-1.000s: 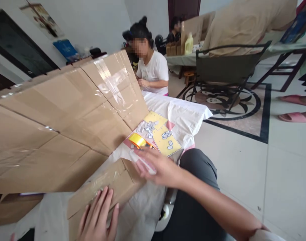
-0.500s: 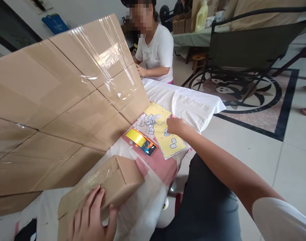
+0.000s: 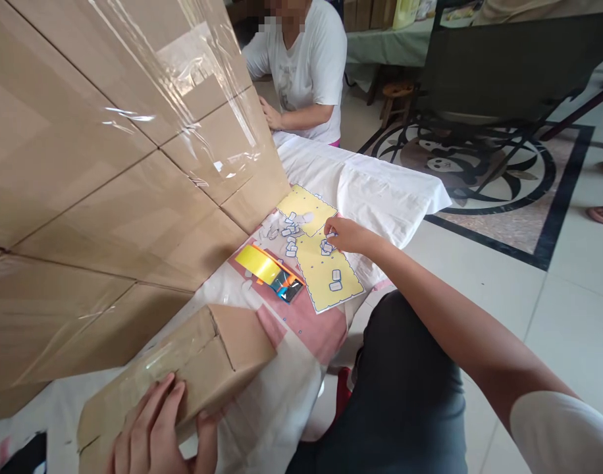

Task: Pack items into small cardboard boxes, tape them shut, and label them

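Near: left hand (image 3: 156, 428) clasped over small carton (image 3: 203, 352) at the table edge, steadying it. Middle: yellow tape dispenser (image 3: 268, 268); yellow backing sheet (image 3: 334, 276) bearing loose stickers. Right hand (image 3: 345, 236), fingertips drawn together on one white label (image 3: 326, 247), apparently mid-pick; lifting it cleanly calls for a fine edge pinch. Far: stacked cartons (image 3: 108, 164); a seated person (image 3: 309, 66).

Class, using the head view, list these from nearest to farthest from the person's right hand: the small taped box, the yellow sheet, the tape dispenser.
1. yellow sheet: directly beneath the right hand, whose fingertips reach it.
2. tape dispenser: on the cloth, just left of the sheet.
3. small taped box: at the near table edge, held by the left hand.
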Tool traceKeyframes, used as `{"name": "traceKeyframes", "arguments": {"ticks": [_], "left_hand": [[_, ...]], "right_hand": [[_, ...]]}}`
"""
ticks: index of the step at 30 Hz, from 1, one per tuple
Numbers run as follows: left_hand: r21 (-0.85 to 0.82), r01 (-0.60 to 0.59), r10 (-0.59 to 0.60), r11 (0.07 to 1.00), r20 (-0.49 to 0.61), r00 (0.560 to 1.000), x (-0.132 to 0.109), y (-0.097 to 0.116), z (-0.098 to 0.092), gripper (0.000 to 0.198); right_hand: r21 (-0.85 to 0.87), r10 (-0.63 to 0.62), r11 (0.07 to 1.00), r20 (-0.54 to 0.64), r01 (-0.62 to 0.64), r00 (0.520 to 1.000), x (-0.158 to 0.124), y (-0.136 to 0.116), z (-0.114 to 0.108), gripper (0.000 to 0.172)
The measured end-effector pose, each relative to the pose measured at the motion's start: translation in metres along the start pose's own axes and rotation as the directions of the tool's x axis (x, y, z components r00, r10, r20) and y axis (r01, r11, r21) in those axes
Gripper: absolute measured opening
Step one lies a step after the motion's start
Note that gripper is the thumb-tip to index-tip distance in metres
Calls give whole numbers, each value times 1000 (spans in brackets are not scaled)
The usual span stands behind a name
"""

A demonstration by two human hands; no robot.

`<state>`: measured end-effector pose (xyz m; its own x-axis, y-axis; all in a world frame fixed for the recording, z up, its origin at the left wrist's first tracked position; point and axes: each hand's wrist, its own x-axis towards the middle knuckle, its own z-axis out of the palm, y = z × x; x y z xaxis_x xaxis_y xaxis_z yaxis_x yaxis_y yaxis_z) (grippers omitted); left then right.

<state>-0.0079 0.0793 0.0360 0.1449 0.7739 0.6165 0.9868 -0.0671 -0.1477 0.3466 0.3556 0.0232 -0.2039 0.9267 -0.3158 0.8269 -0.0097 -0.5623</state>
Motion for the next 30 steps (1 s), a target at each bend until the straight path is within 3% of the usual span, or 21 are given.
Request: {"name": "traceKeyframes", "arguments": {"ticks": [2, 4, 6, 8, 9, 10, 13, 16, 21, 27, 30], "left_hand": [[-4, 29, -29, 1000, -42, 999, 3, 4, 1, 65], [-22, -9, 5, 1000, -187, 982, 9, 12, 2, 60], [-107, -207, 155, 972, -367, 917, 17, 27, 3, 46], [-242, -410, 273, 880, -449, 851, 31, 53, 8, 33], [-316, -439, 285, 841, -430, 857, 40, 70, 12, 29], [-374, -377, 240, 847, -364, 900, 51, 89, 17, 28], [-535, -214, 80, 817, -264, 961, 92, 142, 44, 27], [-540, -19, -12, 841, -54, 998, 127, 173, 78, 19], [-494, 96, -79, 864, 56, 995, 147, 182, 111, 26], [-498, 63, -59, 865, 25, 998, 144, 184, 112, 14], [-447, 34, -26, 894, 26, 999, 143, 186, 112, 12]], "right_hand": [[169, -21, 986, 36, 15, 999, -1, 2, 1, 24], [365, -62, 930, 76, 30, 995, -4, 4, 1, 23], [501, -120, 864, 103, 53, 987, -7, 4, 1, 19], [580, -179, 811, 116, 80, 977, -11, 3, 1, 13], [608, -198, 789, 121, 85, 973, -13, 3, 1, 8], [629, -211, 772, 128, 85, 969, -15, 2, 1, 4], [671, -224, 738, 140, 74, 965, -20, 0, 3, 6], [690, -224, 719, 113, 86, 968, -26, 1, 5, 7], [698, -294, 697, 69, 164, 953, -35, 6, 8, 17], [647, -353, 720, 30, 252, 935, -42, 9, 6, 17], [646, -346, 726, 47, 236, 937, -45, 9, 4, 19]]}}
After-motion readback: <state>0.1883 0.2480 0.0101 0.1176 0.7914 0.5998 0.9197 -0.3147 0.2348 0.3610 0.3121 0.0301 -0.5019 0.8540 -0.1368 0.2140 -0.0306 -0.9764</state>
